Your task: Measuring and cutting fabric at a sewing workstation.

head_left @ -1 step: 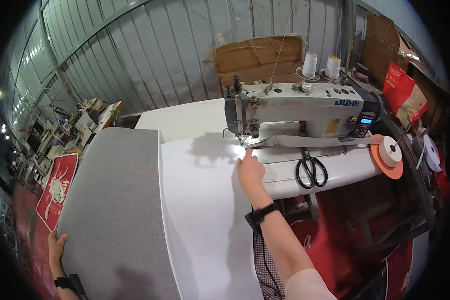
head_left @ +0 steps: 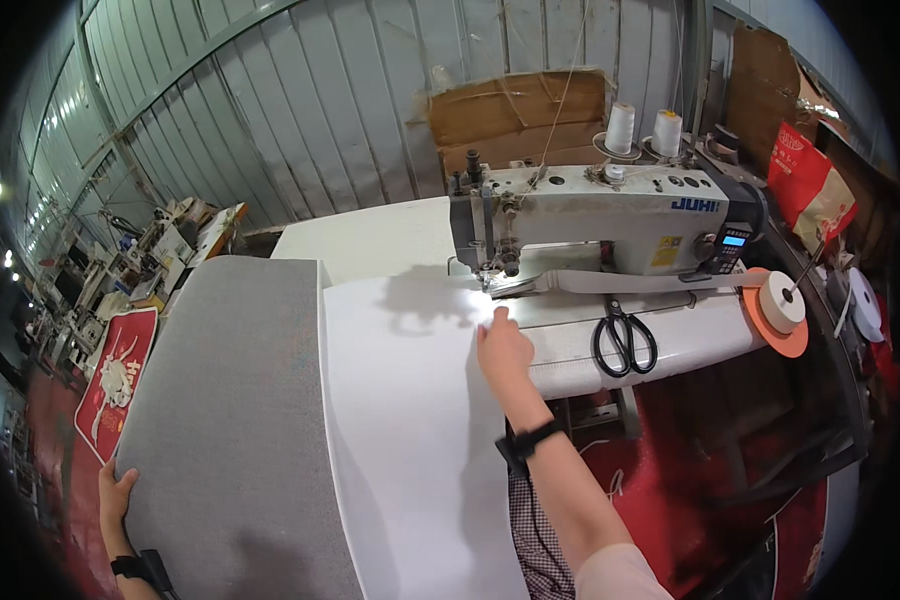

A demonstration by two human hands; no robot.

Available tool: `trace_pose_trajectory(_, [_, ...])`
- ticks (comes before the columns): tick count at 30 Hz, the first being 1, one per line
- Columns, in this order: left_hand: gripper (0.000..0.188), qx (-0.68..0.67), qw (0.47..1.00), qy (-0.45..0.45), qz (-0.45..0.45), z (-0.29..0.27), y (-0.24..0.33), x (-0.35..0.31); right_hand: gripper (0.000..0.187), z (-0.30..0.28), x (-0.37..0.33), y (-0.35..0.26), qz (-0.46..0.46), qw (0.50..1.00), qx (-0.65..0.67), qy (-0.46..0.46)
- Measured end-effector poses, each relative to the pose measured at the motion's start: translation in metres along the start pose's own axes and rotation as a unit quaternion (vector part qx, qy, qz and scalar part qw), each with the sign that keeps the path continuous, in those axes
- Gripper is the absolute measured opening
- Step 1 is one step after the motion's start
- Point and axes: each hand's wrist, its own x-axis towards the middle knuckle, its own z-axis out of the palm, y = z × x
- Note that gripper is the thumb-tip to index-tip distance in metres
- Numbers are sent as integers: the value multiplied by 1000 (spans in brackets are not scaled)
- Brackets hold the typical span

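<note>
bent fingers make up the right grip (head_left: 506, 350), set at the right edge of the white sheet (head_left: 400, 420), index finger pointing up toward the needle area of the sewing machine (head_left: 590, 215). the fingers stay close to one another; whether they pinch the sheet or only press on it, i cannot tell. at lower left, the left grip (head_left: 117, 492) is at the left edge of the grey sheet (head_left: 240, 420), thumb against its face and fingers partly hidden, so how tightly it closes i cannot tell either.

the white sheet lies just below the machine's lit needle area, its upper part on the white table (head_left: 695, 337), its lower part running down toward the person. the grey sheet is directly to its left; whether the two are one piece is unclear.

right of the needle, a pale tape (head_left: 640, 284) runs through a metal guide (head_left: 513, 289) and back to a white roll (head_left: 781, 303) beside an orange disc (head_left: 792, 343). black-handled scissors (head_left: 625, 343) lie on the table, right of the right grip and apart from it. two thread cones (head_left: 620, 130) stand behind the machine.
</note>
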Motion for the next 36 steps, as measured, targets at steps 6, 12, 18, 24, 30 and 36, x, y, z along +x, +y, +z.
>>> trace_pose_trajectory(6, [46, -26, 999, -29, -37, -8, 9, -7, 47, -20, -127, 43, -123, 976, 174, 44])
trace_pose_trajectory(12, [40, -18, 1000, -6, 1, -2, 22, 2, 29, 7, -216, 90, -9, 966, 218, -142])
trace_pose_trajectory(18, [35, 32, 999, 35, 17, -3, 37, 11, 36, 9, -216, 79, 22, 934, 346, -86])
trace_pose_trajectory(24, [36, -7, 997, 36, 63, 3, 68, 23, 37, -4, -196, 67, 38, 921, 382, -59])
trace_pose_trajectory(30, [41, 33, 995, 50, 74, 0, 63, 50, 39, -10, -172, 56, 49, 912, 404, -54])
trace_pose_trajectory(36, [38, 86, 994, 31, 66, 2, 69, 67, 39, -13, -141, 51, 53, 911, 407, -53])
